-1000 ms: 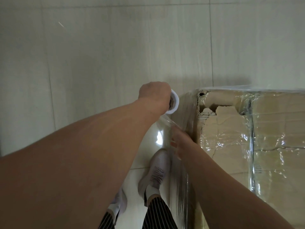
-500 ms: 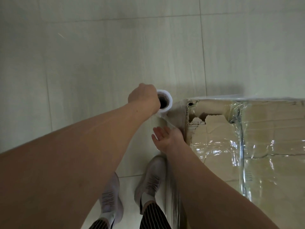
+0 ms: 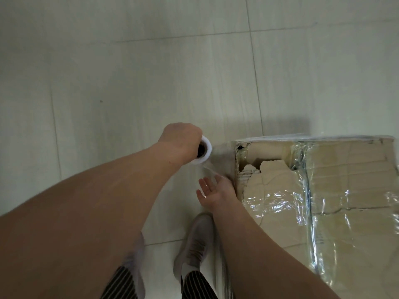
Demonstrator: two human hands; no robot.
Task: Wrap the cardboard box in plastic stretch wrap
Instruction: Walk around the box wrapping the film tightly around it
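A large cardboard box [image 3: 336, 190] fills the right side, its torn top covered in shiny clear film. My left hand [image 3: 179, 143] grips the white roll of stretch wrap [image 3: 205, 153] just left of the box's far left corner, the roll's dark core facing me. A stretched sheet of film [image 3: 220, 152] runs from the roll to that corner. My right hand [image 3: 213, 192] is flat and palm-up against the box's left side below the roll, fingers spread, holding nothing.
Pale tiled floor [image 3: 129, 83] surrounds the box on the left and far sides. My two feet in light shoes [image 3: 194, 244] and striped trousers stand close to the box's left side at the bottom of the view.
My right hand has turned from pressing the film on the box's side to lying palm-up with fingers spread. The view has shifted, showing more floor; the roll stays at the corner.
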